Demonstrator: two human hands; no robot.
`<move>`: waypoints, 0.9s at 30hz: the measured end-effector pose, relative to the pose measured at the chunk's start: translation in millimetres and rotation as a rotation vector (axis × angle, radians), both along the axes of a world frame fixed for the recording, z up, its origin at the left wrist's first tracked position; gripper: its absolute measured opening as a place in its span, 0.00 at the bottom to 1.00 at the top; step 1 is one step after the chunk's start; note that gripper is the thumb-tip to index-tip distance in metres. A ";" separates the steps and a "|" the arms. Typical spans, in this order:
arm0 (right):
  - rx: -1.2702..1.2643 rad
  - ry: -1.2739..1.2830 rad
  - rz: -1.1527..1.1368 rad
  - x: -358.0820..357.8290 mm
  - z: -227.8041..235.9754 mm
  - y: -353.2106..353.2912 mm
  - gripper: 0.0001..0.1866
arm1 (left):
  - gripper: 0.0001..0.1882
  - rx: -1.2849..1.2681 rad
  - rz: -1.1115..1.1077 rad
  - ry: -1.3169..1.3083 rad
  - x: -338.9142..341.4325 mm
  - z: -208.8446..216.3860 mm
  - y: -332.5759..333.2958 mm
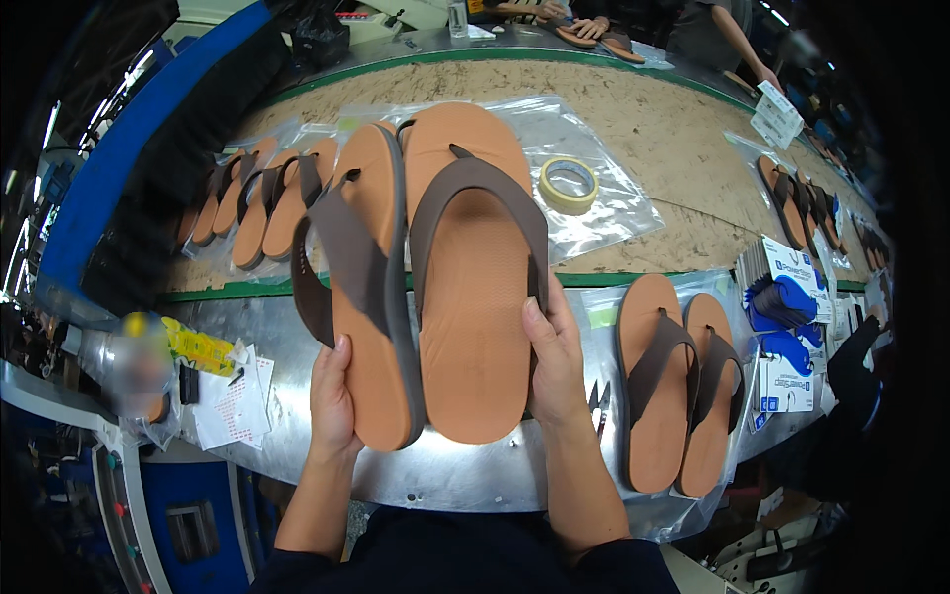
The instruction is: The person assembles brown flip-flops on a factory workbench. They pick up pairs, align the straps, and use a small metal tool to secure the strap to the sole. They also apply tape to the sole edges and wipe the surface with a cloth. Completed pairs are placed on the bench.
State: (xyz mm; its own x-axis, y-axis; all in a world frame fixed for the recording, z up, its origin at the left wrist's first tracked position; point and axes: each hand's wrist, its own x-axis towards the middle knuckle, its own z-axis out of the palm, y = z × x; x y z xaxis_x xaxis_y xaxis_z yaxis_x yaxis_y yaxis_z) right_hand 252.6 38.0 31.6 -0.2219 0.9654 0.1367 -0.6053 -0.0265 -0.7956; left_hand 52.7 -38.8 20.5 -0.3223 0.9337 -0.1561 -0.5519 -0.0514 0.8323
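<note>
Two tan flip-flops with dark brown straps are held up side by side in front of me, toes pointing away. My left hand (336, 401) grips the left flip-flop (374, 381) by its outer edge near the heel; that one is tilted, so its dark sole edge shows. Around the outer edge of the right flip-flop (475, 366) my right hand (556, 361) is closed, thumb on the footbed side. Most fingers of both hands are hidden behind the soles. Another pair of flip-flops (655, 436) lies on clear plastic to the right of my right hand.
A tape roll (569, 185) rests on a clear plastic bag (618, 213) over the tan conveyor belt (683, 119). More flip-flops (287, 203) lie at left. Scissors (600, 406), printed cards (787, 381) and papers (237, 406) are on the metal table. Co-workers' hands (592, 27) are across the belt.
</note>
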 end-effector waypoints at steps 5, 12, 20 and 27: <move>-0.250 0.376 0.288 5.0 -11.8 1.6 0.25 | 0.22 -0.010 -0.019 -0.156 19.2 9.2 9.6; -0.458 0.699 0.601 -1.6 -19.6 -7.1 0.29 | 0.34 0.219 -0.467 -0.612 32.0 9.5 11.4; -0.302 1.110 0.979 -11.0 -51.5 7.1 0.38 | 0.36 0.471 -0.941 -1.186 29.3 -48.0 33.0; -0.280 -0.095 -0.105 53.8 -16.2 37.0 0.27 | 0.32 0.030 -0.495 -0.285 35.1 4.3 89.2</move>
